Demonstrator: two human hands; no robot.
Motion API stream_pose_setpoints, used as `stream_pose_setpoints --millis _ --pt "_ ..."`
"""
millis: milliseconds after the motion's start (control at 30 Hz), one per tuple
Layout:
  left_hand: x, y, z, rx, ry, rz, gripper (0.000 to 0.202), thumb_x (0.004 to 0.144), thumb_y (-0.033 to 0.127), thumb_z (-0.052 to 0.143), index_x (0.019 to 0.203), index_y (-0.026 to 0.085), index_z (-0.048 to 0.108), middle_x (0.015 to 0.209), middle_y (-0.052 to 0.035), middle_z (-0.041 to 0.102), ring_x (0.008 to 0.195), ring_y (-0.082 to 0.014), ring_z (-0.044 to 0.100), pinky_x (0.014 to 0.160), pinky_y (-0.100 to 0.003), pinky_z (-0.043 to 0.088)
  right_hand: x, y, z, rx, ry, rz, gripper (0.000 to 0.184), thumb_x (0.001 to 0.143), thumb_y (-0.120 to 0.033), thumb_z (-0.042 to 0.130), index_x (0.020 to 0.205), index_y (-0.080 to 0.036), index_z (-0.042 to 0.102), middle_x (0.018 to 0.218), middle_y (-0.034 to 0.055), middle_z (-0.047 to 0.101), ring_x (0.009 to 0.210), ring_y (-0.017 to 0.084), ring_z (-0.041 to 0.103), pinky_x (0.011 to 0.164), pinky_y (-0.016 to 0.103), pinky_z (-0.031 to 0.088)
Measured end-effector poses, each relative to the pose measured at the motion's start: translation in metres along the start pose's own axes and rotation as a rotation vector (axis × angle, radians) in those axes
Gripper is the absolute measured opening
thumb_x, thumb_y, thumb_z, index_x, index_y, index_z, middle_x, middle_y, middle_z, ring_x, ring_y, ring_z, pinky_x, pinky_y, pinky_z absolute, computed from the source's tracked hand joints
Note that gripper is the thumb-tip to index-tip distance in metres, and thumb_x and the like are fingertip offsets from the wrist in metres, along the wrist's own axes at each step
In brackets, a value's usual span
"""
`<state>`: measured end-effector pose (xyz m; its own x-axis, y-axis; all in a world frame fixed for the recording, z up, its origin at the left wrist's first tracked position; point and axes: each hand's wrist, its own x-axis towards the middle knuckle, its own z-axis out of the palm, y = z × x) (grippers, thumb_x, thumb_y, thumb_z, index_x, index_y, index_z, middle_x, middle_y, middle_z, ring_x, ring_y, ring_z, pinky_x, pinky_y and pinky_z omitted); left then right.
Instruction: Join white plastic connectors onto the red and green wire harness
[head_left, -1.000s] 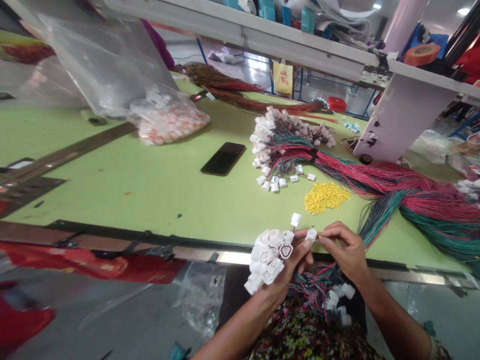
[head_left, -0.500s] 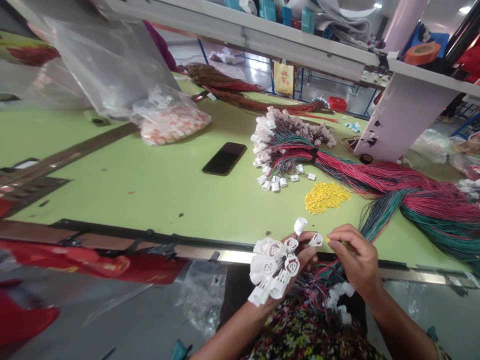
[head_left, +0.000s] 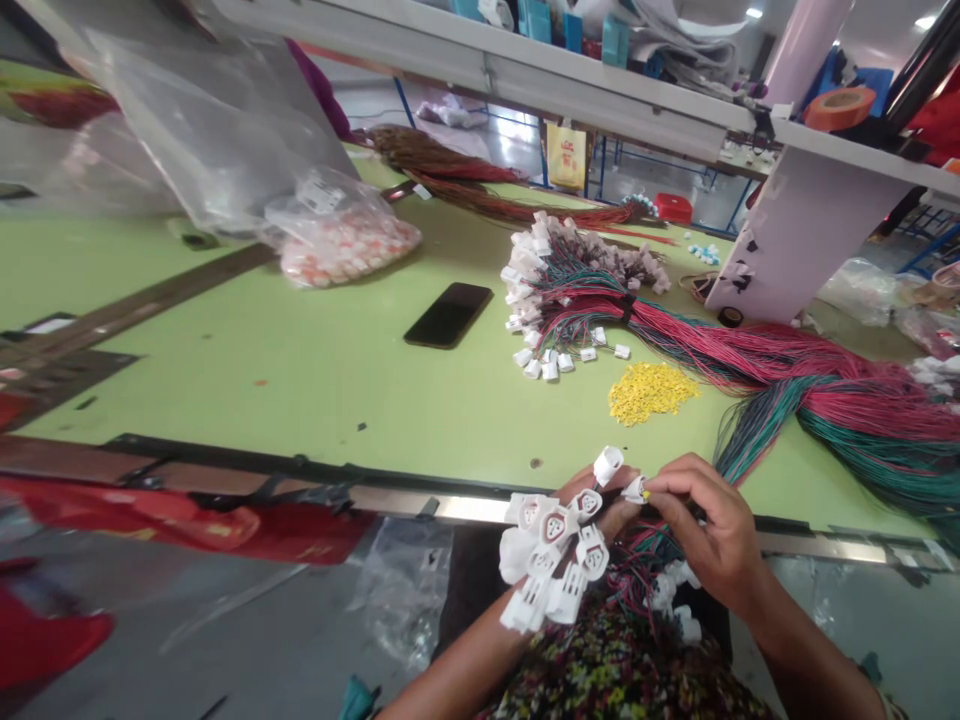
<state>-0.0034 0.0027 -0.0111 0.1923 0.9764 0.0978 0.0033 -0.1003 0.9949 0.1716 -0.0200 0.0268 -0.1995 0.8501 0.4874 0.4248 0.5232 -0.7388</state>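
My left hand (head_left: 611, 515) is closed around a bunch of white wire connectors (head_left: 553, 530), whose open ends face up and left. Between its thumb and finger one white connector (head_left: 634, 490) is pinched apart from the others. My right hand (head_left: 712, 525) pinches a tiny yellow piece (head_left: 646, 495) right at the mouth of that connector; how far it sits inside I cannot tell. Red and green wires (head_left: 634, 575) hang below the hands, with more white connectors (head_left: 675, 590) in my lap. On the green table lies a pile of yellow pieces (head_left: 651, 392).
A thick bundle of red and green wires (head_left: 750, 350) with white connectors (head_left: 540, 270) lies beyond the pile. To the left are a black phone (head_left: 448, 315) and a clear bag of orange-and-white parts (head_left: 349, 245). A shelf (head_left: 600, 85) crosses above the table.
My right hand has brought the yellow piece left to the pinched connector, where a gap showed before. The connector bunch in my left hand has shifted and turned slightly.
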Motion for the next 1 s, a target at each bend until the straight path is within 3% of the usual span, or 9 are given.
stream_pose_setpoints --millis 367,467,633,833,1000 --pt "0.001 -0.025 -0.005 0.076 -0.081 0.106 0.013 0.088 0.032 0.070 0.095 0.023 0.076 0.094 -0.0061 0.074 0.086 -0.0218 0.068 0.081 -0.035 0.058 0.002 0.003 -0.004 0.021 -0.019 -0.022 0.017 0.096 -0.011 0.062 0.104 -0.021 0.073 0.089 0.0038 0.069 0.082 0.016 0.066 0.073 0.027 0.053" --pt "0.001 -0.022 -0.007 0.095 -0.098 0.138 0.013 0.088 0.030 0.068 0.096 0.023 0.076 0.093 -0.0060 0.074 0.085 -0.0222 0.068 0.081 -0.035 0.058 0.000 0.007 -0.003 0.091 -0.008 0.065 0.014 0.096 -0.015 0.064 0.101 -0.022 0.075 0.088 0.0036 0.069 0.081 0.016 0.066 0.072 0.028 0.053" --pt "0.001 -0.014 -0.005 0.070 -0.066 0.070 0.012 0.087 0.032 0.070 0.090 0.022 0.076 0.090 -0.0055 0.074 0.082 -0.0230 0.067 0.080 -0.037 0.057 0.000 0.011 0.003 0.296 0.023 0.299 0.008 0.092 -0.027 0.072 0.090 -0.021 0.077 0.083 0.0022 0.069 0.076 0.015 0.065 0.067 0.026 0.052" --pt "0.003 0.000 -0.002 0.113 -0.064 0.031 0.015 0.085 0.033 0.069 0.082 0.021 0.077 0.083 -0.0066 0.073 0.076 -0.0218 0.067 0.074 -0.033 0.055 0.000 0.012 0.011 0.465 0.080 0.457 0.022 0.084 -0.041 0.079 0.084 -0.019 0.074 0.076 0.0005 0.068 0.069 0.013 0.063 0.064 0.024 0.053" --pt "0.004 0.010 -0.002 0.239 -0.087 -0.026 0.014 0.082 0.029 0.066 0.080 0.023 0.079 0.084 -0.0080 0.077 0.081 -0.0274 0.070 0.076 -0.038 0.055 -0.001 0.014 0.014 0.511 0.102 0.547 0.027 0.080 -0.043 0.083 0.086 -0.019 0.071 0.073 -0.0009 0.066 0.065 0.012 0.060 0.063 0.023 0.053"
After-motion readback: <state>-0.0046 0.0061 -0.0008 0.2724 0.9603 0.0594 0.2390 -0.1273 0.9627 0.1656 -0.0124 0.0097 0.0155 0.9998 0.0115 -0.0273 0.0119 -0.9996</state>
